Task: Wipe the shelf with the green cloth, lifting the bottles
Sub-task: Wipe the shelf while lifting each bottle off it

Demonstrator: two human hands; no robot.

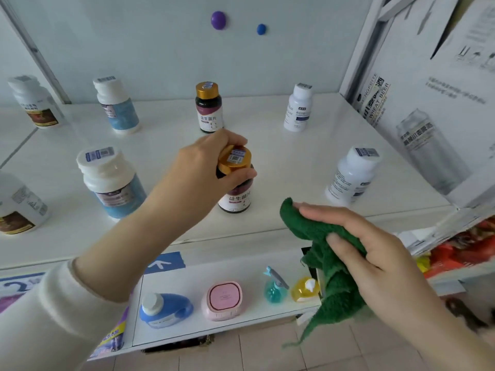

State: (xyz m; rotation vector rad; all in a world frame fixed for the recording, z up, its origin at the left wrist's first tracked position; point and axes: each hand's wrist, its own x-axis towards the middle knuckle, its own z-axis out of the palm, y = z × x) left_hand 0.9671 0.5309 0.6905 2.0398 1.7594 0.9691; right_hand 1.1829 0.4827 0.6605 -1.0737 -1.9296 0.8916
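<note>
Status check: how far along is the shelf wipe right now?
Done: nothing provable; the shelf shows no wiped or unwiped patches. In hand: the left hand grips the front gold-capped bottle by its cap, while the right hand holds the green cloth at the shelf's front edge, apparently off the surface. Left: wiping under that bottle, then under the seven other bottles standing there.
</note>
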